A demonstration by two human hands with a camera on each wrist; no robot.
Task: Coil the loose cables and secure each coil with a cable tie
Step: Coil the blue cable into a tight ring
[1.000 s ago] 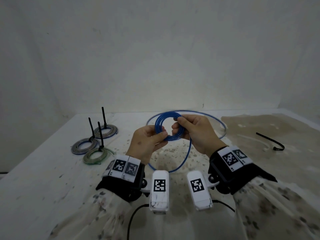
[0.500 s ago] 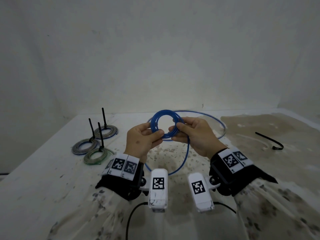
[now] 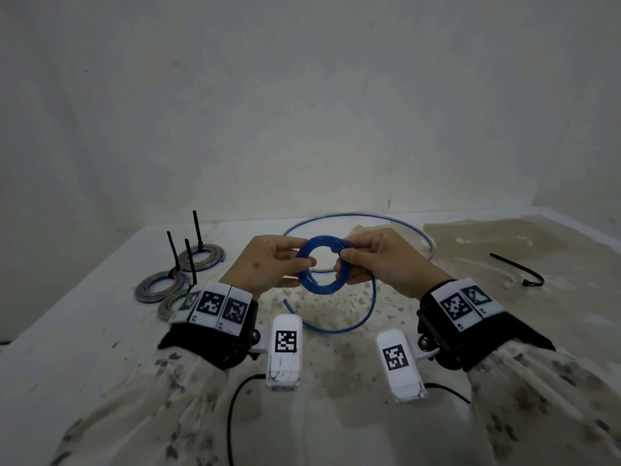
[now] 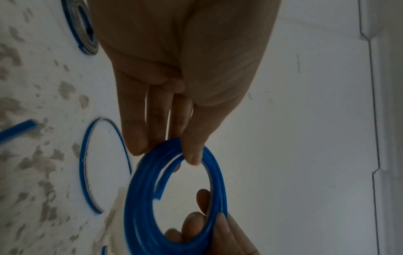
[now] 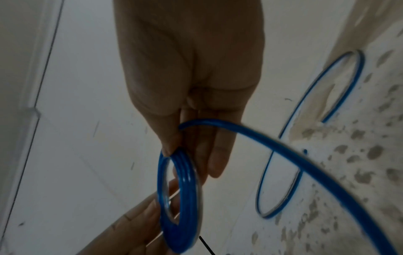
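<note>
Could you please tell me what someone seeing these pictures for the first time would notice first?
The bright blue cable coil stands out, held up at centre between the left hand and the right hand, its uncoiled tail looping over the stained table. At the left lie three finished coils, their black cable ties sticking up. One loose black cable tie lies at the far right.

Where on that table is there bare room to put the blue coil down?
Bare table lies in front of the three tied coils, and between the loose blue cable and the black tie. It is crowded among those coils and inside the cable's loops.
</note>
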